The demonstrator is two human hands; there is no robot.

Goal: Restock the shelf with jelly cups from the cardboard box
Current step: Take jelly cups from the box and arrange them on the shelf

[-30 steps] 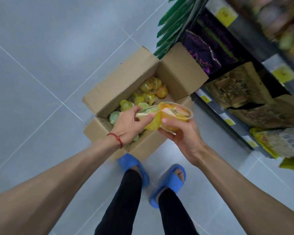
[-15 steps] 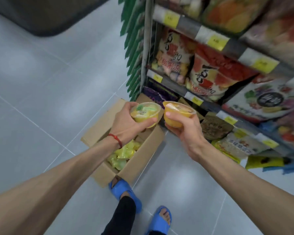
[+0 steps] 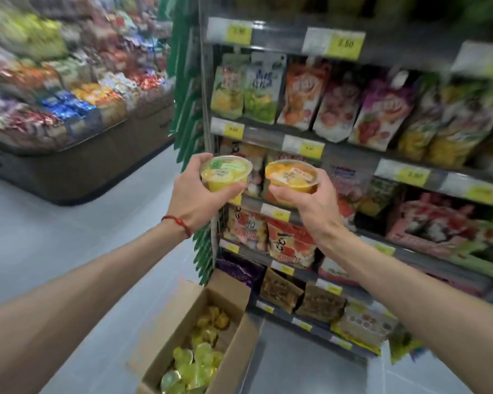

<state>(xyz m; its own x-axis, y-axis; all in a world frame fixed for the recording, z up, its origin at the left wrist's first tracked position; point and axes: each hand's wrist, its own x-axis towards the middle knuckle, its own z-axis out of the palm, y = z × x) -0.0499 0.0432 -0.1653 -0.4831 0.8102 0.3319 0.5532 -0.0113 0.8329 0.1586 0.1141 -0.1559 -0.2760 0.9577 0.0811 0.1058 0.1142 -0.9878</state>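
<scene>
While I face the shelf [image 3: 310, 143], my L hand [image 3: 195, 199] grips a yellow-green jelly cup [image 3: 225, 177], R hand [image 3: 315, 204] an orange one [image 3: 292, 177], w/ cardboard box [image 3: 225, 297] below.

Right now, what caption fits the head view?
Left hand grips a yellow-green plastic jelly cup, right hand an orange jelly cup, before the snack shelf, brown cardboard box below.

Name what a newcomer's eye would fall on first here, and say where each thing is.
At centre, side by side before the shelf, a yellow-green jelly cup in the left hand and an orange jelly cup in the right hand draw the eye. Below, an open cardboard box on the floor holds more cups.
</scene>
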